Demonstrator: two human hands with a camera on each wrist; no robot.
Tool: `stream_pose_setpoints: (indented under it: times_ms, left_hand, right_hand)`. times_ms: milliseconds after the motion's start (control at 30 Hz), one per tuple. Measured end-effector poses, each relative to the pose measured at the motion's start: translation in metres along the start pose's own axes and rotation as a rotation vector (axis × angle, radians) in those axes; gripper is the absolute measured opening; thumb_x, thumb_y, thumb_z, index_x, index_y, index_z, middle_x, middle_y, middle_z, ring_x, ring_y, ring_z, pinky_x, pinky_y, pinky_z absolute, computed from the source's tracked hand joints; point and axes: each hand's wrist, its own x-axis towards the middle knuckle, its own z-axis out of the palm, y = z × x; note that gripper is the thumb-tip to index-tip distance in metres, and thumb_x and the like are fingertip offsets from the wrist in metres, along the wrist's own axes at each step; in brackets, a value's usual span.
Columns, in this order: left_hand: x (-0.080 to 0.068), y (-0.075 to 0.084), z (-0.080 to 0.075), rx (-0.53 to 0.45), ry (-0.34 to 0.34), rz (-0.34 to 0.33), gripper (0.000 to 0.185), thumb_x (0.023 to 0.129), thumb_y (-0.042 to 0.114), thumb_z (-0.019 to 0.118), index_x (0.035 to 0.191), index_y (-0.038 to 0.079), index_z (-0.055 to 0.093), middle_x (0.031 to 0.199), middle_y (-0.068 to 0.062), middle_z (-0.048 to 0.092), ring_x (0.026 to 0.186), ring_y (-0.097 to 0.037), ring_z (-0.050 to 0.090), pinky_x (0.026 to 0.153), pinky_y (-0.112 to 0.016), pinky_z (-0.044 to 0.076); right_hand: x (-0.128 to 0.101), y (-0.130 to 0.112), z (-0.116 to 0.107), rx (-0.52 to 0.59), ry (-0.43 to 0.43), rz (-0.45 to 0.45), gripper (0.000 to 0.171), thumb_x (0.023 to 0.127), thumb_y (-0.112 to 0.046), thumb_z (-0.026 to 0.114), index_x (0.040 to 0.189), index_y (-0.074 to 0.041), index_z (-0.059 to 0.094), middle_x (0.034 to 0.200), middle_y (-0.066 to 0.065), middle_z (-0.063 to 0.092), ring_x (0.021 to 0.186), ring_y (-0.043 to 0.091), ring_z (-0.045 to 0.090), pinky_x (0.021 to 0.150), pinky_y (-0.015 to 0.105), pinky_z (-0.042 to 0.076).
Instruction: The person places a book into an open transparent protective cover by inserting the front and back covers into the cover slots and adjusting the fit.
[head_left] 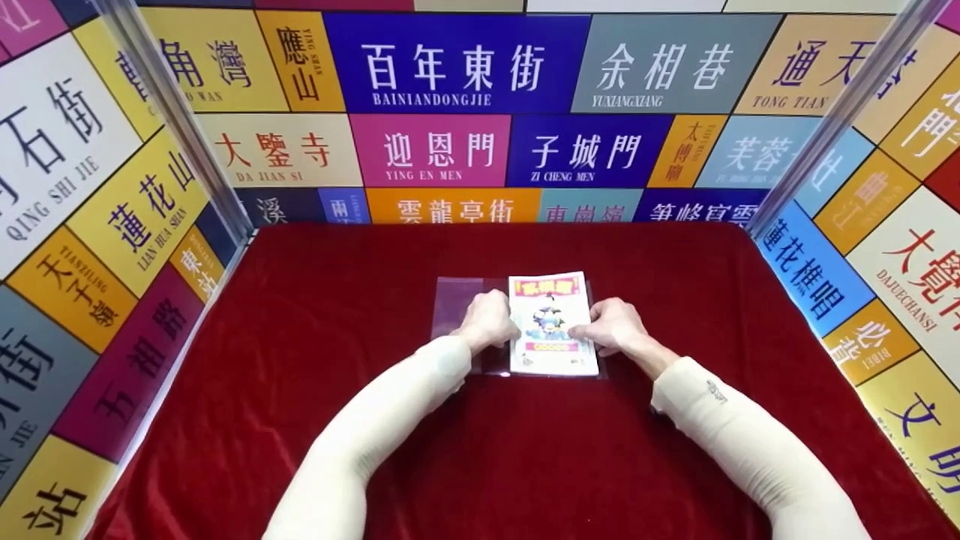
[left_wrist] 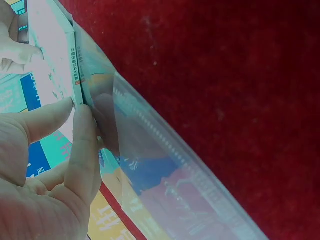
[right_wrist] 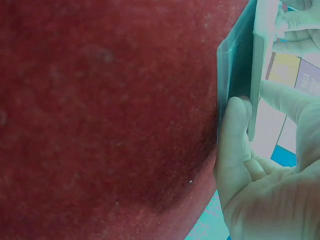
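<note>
A small booklet with a colourful cartoon cover lies on a clear plastic sleeve in the middle of the red cloth. My left hand pinches the booklet's left edge; in the left wrist view thumb and forefinger meet on the booklet where the clear plastic sleeve starts. My right hand holds the right edge. In the right wrist view its thumb presses the plastic flap against the booklet, with a finger on the other side.
The red velvet cloth covers the whole table. Walls of coloured sign panels close in the back and both sides, with metal posts at the back corners. Both sleeved forearms reach in from the near edge.
</note>
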Motion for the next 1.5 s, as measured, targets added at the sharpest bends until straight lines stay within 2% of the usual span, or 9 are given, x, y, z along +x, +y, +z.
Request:
stream_pose_setpoints:
  times_ms: [200,367,400,467,700,1100,1267,1400,1500]
  left_hand:
    - [-0.002,-0.003,0.001,-0.015,0.001,-0.001,0.023,0.082,0.011,0.088,0.073,0.016,0.067,0.063,-0.002,0.074,0.057,-0.016,0.073,0.067,-0.027,0.063]
    - [-0.005,-0.005,0.000,-0.018,-0.004,0.018,0.017,0.081,0.015,0.090,0.077,0.014,0.073,0.066,-0.002,0.076,0.068,-0.021,0.076,0.074,-0.034,0.063]
    - [0.001,-0.011,0.007,-0.022,0.008,0.037,0.020,0.079,0.020,0.092,0.076,0.016,0.072,0.064,0.001,0.074,0.068,-0.020,0.075,0.072,-0.033,0.062]
    - [0.000,-0.011,0.007,-0.018,0.010,0.044,0.019,0.077,0.021,0.092,0.076,0.016,0.073,0.064,0.002,0.074,0.072,-0.021,0.075,0.075,-0.036,0.063]
    - [-0.002,-0.006,0.006,0.024,0.005,0.005,0.020,0.080,0.016,0.090,0.072,0.016,0.072,0.070,-0.002,0.078,0.082,-0.025,0.079,0.079,-0.037,0.065]
    - [-0.006,-0.003,0.007,0.017,0.026,0.013,0.025,0.080,0.013,0.092,0.072,0.017,0.069,0.074,-0.005,0.079,0.080,-0.026,0.076,0.078,-0.037,0.065]
    - [-0.009,-0.001,0.005,0.029,0.032,0.015,0.022,0.080,0.012,0.090,0.076,0.014,0.069,0.087,-0.010,0.082,0.085,-0.027,0.075,0.084,-0.041,0.067]
    - [-0.012,0.003,0.008,0.094,0.054,0.055,0.011,0.081,0.010,0.085,0.085,0.011,0.074,0.098,-0.013,0.083,0.094,-0.031,0.078,0.090,-0.047,0.068]
    - [-0.015,0.008,0.012,0.189,0.050,0.143,0.010,0.083,0.009,0.081,0.092,0.010,0.081,0.104,-0.011,0.082,0.100,-0.031,0.078,0.094,-0.045,0.067]
  right_hand:
    - [-0.001,-0.002,0.002,-0.081,0.060,-0.052,0.049,0.087,-0.034,0.093,0.120,-0.001,0.077,0.099,0.015,0.077,0.071,0.020,0.074,0.056,0.031,0.066]
    - [-0.003,-0.003,0.005,-0.218,0.129,-0.060,0.055,0.086,-0.044,0.090,0.128,-0.009,0.079,0.106,0.016,0.080,0.096,0.033,0.073,0.078,0.045,0.063]
    - [-0.003,-0.003,0.005,-0.236,0.136,-0.057,0.056,0.086,-0.045,0.089,0.128,-0.010,0.079,0.107,0.015,0.080,0.099,0.035,0.072,0.082,0.048,0.061]
    - [-0.004,-0.003,0.005,-0.255,0.143,-0.057,0.056,0.087,-0.047,0.089,0.129,-0.011,0.079,0.107,0.015,0.078,0.104,0.036,0.071,0.088,0.054,0.059]
    - [-0.003,-0.001,0.007,-0.247,0.148,-0.090,0.055,0.087,-0.045,0.089,0.127,-0.008,0.079,0.104,0.013,0.080,0.102,0.037,0.073,0.089,0.058,0.060]
    - [-0.008,-0.002,0.007,-0.249,0.168,-0.097,0.057,0.090,-0.044,0.088,0.135,-0.011,0.076,0.111,0.011,0.080,0.108,0.036,0.073,0.090,0.056,0.059]
    - [-0.007,-0.002,0.009,-0.236,0.175,-0.088,0.059,0.088,-0.046,0.088,0.133,-0.011,0.075,0.115,0.011,0.081,0.111,0.037,0.074,0.091,0.056,0.059]
    - [-0.005,-0.002,0.008,-0.244,0.157,-0.071,0.061,0.088,-0.049,0.088,0.133,-0.009,0.077,0.114,0.013,0.082,0.111,0.038,0.074,0.093,0.058,0.060]
    - [-0.005,-0.003,0.008,-0.249,0.155,-0.066,0.060,0.088,-0.049,0.088,0.132,-0.010,0.078,0.114,0.014,0.081,0.110,0.038,0.072,0.094,0.058,0.060]
